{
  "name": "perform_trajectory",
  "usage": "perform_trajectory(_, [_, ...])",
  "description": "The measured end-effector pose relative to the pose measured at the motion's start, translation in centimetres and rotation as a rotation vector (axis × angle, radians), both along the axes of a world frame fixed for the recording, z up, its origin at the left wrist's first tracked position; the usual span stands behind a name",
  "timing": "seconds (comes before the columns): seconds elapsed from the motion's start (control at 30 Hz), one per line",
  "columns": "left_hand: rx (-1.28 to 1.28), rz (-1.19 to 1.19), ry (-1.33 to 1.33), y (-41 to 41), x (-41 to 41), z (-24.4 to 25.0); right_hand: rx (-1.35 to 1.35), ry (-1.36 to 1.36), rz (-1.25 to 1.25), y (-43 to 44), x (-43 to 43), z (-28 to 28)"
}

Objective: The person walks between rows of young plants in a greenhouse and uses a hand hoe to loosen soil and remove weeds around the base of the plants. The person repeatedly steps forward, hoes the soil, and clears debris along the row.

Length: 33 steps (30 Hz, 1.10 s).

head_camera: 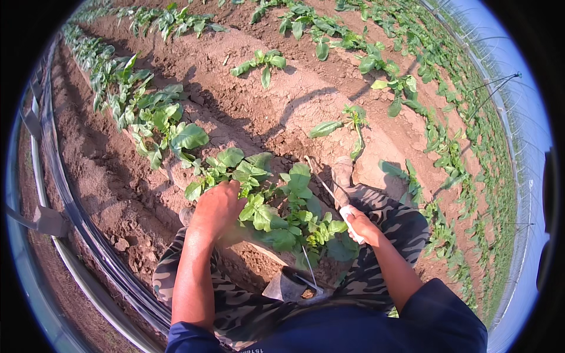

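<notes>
My left hand point(219, 206) is among the leaves of a green leafy plant point(251, 170), its fingertips partly hidden, so I cannot tell whether they grip a leaf. My right hand point(359, 225) is closed around the white handle of a thin metal hand tool point(327, 187). The tool's slim shaft points up and left, its bent tip over the soil beside my shoe. More leafy plants point(282, 220) stand between my knees. A grey metal container point(284, 287) with a thin wire handle sits on the ground close to my body.
Rows of leafy plants point(154, 110) grow on raised soil beds with furrows between them. Small single plants point(265, 61) stand on the bed ahead. Dark hoses point(88, 216) and a pale pipe point(75, 264) run along the left. A greenhouse frame curves along the right edge.
</notes>
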State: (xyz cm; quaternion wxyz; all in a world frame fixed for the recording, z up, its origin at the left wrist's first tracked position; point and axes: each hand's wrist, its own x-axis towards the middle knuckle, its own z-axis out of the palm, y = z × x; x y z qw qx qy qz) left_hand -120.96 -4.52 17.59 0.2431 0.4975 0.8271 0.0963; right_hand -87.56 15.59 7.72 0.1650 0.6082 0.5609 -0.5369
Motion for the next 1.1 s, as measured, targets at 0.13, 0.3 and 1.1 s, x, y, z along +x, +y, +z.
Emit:
perform_trajectory(0.13, [0.021,-0.005,0.016,0.5,-0.6,-0.8,0.021,0.057,-0.124,-1.0,-0.3,-1.1])
perform_trajectory(0.3, [0.07,-0.048,0.01,1.2,0.0,-0.5,0.016,0.126,-0.136,-1.4,-2.8,-2.1])
perform_trajectory(1.1, [0.872,0.565,-0.238,-0.5,-1.6,2.4,0.037,0.976,0.455,-14.5,-39.8,-0.1])
